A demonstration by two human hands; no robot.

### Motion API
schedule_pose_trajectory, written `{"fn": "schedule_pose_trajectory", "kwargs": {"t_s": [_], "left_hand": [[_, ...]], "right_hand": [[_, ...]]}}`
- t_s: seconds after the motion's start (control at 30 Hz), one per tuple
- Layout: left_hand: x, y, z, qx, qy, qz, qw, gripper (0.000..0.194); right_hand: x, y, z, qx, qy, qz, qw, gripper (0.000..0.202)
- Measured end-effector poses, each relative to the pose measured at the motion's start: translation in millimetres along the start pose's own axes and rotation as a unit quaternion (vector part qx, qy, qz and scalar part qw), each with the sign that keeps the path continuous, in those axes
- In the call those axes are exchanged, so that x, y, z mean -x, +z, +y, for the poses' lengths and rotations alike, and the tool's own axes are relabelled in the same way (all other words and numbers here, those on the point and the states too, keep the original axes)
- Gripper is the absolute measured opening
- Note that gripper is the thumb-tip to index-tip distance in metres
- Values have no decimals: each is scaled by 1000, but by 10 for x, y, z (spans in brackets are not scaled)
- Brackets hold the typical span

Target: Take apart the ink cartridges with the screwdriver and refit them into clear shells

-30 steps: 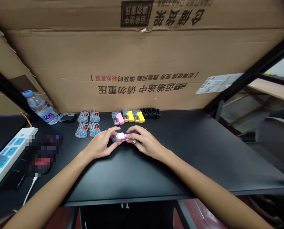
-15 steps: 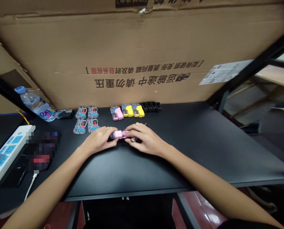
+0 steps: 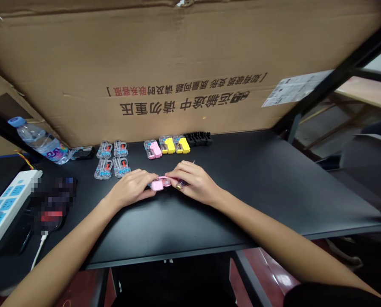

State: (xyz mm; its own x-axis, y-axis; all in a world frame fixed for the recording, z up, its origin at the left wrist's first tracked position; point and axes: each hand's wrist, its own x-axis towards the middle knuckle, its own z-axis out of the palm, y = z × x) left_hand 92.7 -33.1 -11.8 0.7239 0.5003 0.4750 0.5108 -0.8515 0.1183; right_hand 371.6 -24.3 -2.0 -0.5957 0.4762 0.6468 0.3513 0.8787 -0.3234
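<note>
In the head view, my left hand (image 3: 134, 186) grips the left end of a small pink-and-clear plastic toy pistol (image 3: 157, 185) between thumb and fingers. My right hand (image 3: 195, 182) is closed at its right end, fingertips touching the pink edge. Tucked in that same hand is a slim screwdriver (image 3: 179, 186) with a brass-coloured butt; its thin shaft pokes out beyond the knuckles. Both hands hover over the near middle of the black table. Fingers hide much of the held toy. Behind them lie a pink toy pistol (image 3: 153, 149) and two yellow ones (image 3: 174, 145).
Several clear toy pieces with red parts (image 3: 112, 159) lie left of the pistols. Black plastic parts (image 3: 198, 138) stand against the cardboard wall (image 3: 190, 55). At left are a water bottle (image 3: 40, 140), a power strip (image 3: 10, 204) and a phone (image 3: 54, 204) on a cable.
The camera view has shifted slightly. The pink toy pistol has turned a little in my fingers, and my right fingertips have moved closer to my left hand.
</note>
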Motion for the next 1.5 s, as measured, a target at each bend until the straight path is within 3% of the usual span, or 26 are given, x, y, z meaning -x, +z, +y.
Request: {"fn": "schedule_pose_trajectory", "kwargs": {"t_s": [0.33,0.5,0.67,0.77,0.87,1.03,1.2,1.4,1.5], "left_hand": [[-44,-23,52,-19,45,52,997,27],[-51,-64,45,-21,49,65,996,25],[-79,-146,40,-8,52,127,991,23],[-98,-183,38,-43,25,165,985,27],[-100,-194,21,-86,-13,171,981,35],[-74,-179,-13,-104,-39,140,984,45],[-66,-170,-13,-106,-43,115,987,45],[-64,-157,-6,-106,-59,91,988,52],[-60,-158,-9,-98,-71,84,989,59]], "right_hand": [[15,30,-25,5,-8,55,998,14],[21,21,31,-3,13,46,999,14],[45,-25,223,2,45,36,998,11],[88,-176,449,47,105,50,992,11],[159,-445,698,132,209,80,966,18],[318,-913,987,279,397,50,873,24],[369,-1090,1112,364,486,15,794,28],[337,-1034,1155,354,534,-61,765,33],[329,-1008,1110,331,532,-76,776,32]]}}
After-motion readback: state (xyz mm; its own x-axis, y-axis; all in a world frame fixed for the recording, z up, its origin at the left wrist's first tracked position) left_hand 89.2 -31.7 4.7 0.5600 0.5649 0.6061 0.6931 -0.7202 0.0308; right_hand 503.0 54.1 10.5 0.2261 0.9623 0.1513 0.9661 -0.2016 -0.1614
